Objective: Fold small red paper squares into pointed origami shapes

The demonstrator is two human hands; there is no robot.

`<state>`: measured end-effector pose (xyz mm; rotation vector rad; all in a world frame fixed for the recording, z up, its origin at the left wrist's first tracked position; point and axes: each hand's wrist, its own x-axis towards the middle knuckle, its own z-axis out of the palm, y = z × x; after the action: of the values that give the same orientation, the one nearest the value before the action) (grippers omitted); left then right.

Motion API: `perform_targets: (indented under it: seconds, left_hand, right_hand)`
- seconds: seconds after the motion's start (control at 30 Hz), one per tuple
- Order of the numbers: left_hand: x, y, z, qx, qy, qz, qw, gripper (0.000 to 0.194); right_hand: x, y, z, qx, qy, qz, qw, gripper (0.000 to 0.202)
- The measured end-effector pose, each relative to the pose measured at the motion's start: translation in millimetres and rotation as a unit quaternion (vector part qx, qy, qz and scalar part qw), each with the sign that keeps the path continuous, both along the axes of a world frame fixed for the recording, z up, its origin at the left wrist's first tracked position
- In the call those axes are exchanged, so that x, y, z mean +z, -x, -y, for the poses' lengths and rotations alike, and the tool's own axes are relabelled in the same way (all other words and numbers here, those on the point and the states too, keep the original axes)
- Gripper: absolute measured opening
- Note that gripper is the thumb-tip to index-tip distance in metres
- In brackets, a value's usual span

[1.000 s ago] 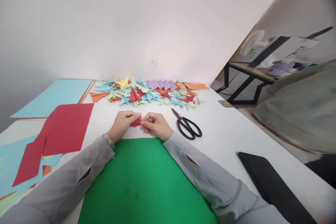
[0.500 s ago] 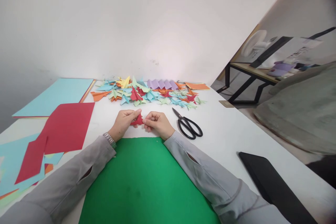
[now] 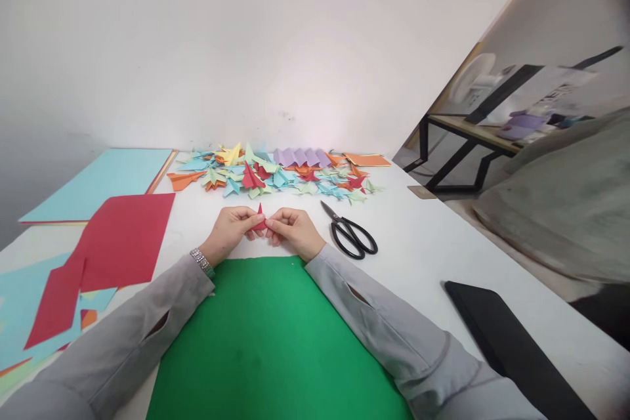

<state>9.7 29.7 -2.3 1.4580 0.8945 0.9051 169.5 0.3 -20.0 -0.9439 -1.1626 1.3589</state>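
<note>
A small folded red paper piece [image 3: 260, 218] is pinched between both hands, with a narrow point sticking up. My left hand [image 3: 233, 230], a metal watch on its wrist, grips the left side of the piece. On the right side, my right hand [image 3: 294, 230] holds it between thumb and fingers. Both hands are just beyond the far edge of a green sheet [image 3: 280, 335]. Black-handled scissors [image 3: 350, 233] lie open to the right of my right hand. Behind the hands lies a pile of small folded papers [image 3: 251, 175] in several colours, with a purple pleated strip [image 3: 302, 157].
At the left are a light blue sheet stack [image 3: 103, 184], a large red sheet [image 3: 125, 236] and paper offcuts [image 3: 56, 302]. A black flat object [image 3: 512, 341] lies right on the white table [image 3: 413, 256]. Beyond stands a wooden-topped table [image 3: 467, 125].
The red piece has turned in my fingers, and its narrow point now stands upright between them. My left fingertips have shifted slightly. The whole view has moved a little.
</note>
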Motion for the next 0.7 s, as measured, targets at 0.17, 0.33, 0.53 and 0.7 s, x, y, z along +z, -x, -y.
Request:
perform_targets:
  seconds: [0.17, 0.33, 0.53, 0.7]
  left_hand:
    - [-0.7, -0.3, -0.1, 0.012, 0.006, -0.004, 1.0, 0.028]
    - [-1.3, -0.6, 0.4, 0.015, -0.002, 0.001, 1.0, 0.03]
    - [2.5, -1.5, 2.0, -0.013, 0.015, -0.011, 1.0, 0.029]
    - [2.0, -1.6, 0.7, -0.019, 0.022, -0.003, 1.0, 0.029]
  right_hand:
    - [1.1, 0.7, 0.8, -0.004, 0.004, 0.003, 1.0, 0.039]
    - [1.1, 0.8, -0.1, -0.02, 0.008, -0.016, 1.0, 0.038]
    - [0.3, 0.1, -2.0, -0.022, 0.015, -0.052, 0.998, 0.037]
    - [0.1, -0.1, -1.9, -0.006, 0.038, -0.085, 0.996, 0.042]
